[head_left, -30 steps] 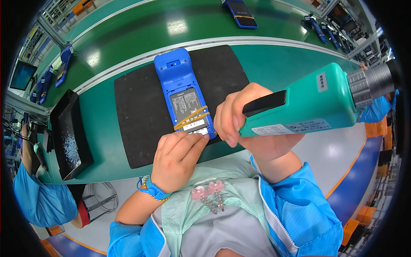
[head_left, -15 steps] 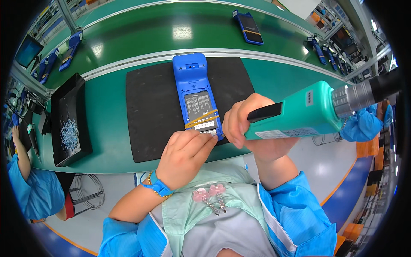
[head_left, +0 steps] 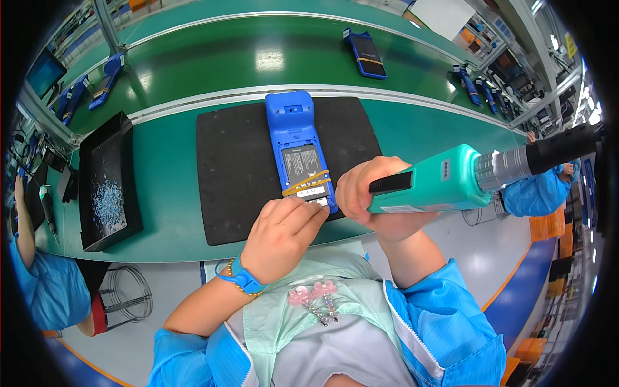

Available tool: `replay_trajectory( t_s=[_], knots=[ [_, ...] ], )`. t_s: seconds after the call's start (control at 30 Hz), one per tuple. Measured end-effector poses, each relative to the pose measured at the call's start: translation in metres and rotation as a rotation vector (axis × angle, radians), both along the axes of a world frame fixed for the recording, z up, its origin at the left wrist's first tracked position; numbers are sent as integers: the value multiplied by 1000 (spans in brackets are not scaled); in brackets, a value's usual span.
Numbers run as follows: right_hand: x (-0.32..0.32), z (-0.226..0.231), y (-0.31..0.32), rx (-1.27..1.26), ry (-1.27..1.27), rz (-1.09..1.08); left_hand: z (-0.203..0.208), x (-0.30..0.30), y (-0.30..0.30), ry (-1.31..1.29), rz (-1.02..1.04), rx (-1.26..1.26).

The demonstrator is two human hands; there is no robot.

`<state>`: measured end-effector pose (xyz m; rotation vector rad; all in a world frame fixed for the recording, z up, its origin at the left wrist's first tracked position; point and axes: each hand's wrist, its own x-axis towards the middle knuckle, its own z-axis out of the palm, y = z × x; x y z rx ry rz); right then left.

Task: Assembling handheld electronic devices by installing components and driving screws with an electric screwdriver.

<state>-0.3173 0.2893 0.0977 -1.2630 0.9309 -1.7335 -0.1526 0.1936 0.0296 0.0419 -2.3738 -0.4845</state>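
A blue handheld terminal (head_left: 291, 116) lies back side up on a black mat (head_left: 232, 174), its battery (head_left: 300, 164) exposed and a yellow rubber band (head_left: 308, 183) around its lower part. The bent fingers of my left hand (head_left: 278, 233) are closed together on the terminal's near end. My right hand (head_left: 371, 193) wraps around a green electric screwdriver (head_left: 445, 175) with a black lever, held tilted beside the terminal's lower right. The driver's tip is hidden behind my right fingers.
To the left stands a black tray (head_left: 137, 213) with many small bluish screws (head_left: 108, 204). Beyond a metal rail, a green conveyor (head_left: 213, 64) carries another banded terminal (head_left: 367, 55) and more at both ends. Co-workers in blue sleeves (head_left: 51, 284) sit on either side.
The view has shifted slightly, so the terminal and mat sit a little lower in it. My right hand and the screwdriver have dipped and moved left slightly. Both hands keep their holds.
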Motion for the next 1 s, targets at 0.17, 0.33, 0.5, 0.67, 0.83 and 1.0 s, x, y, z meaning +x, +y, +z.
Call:
replay_trajectory(
  t_s=[0.17,0.33,0.5,0.67,0.83,1.0],
  knots=[
    [-1,0,-2,14,-64,11,-2,-1,0,1,4,-4],
    [-3,0,-1,-5,-27,10,-1,-1,0,12,-1,-6],
    [-3,11,7,-14,-90,-17,0,-1,0,2,1,3],
    [-2,18,8,-116,-166,92,-2,0,0,-10,1,5],
    [-1,7,6,-59,-153,-18,-3,-2,0,-25,-5,-16],
    [-3,2,4,-57,-130,-28,-1,-2,0,-21,15,-30]
  ],
)
